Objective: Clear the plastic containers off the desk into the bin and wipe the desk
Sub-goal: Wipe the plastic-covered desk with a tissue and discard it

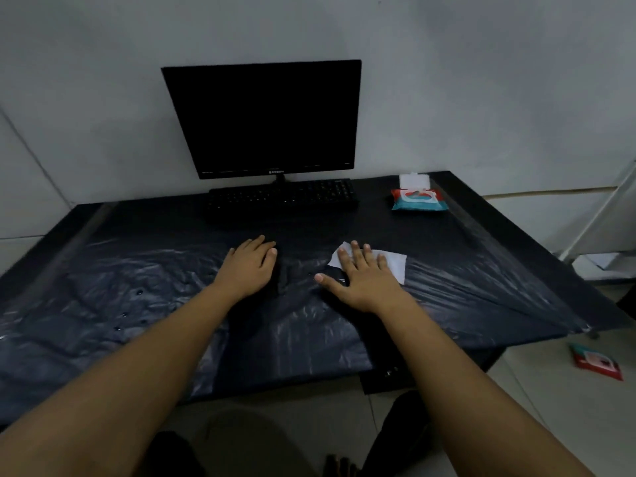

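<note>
The desk (481, 270) is covered with a wrinkled dark plastic sheet. My right hand (361, 277) lies flat, fingers spread, pressing a white wipe (392, 263) onto the sheet right of the middle. My left hand (249, 266) rests flat on the sheet just left of it, fingers straight and holding nothing. No plastic container or bin shows in the view.
A black monitor (268, 118) and black keyboard (280, 199) stand at the back against the wall. A red and teal wipe pack (420, 199) with its lid open lies at the back right. Another pack (597, 361) lies on the floor to the right.
</note>
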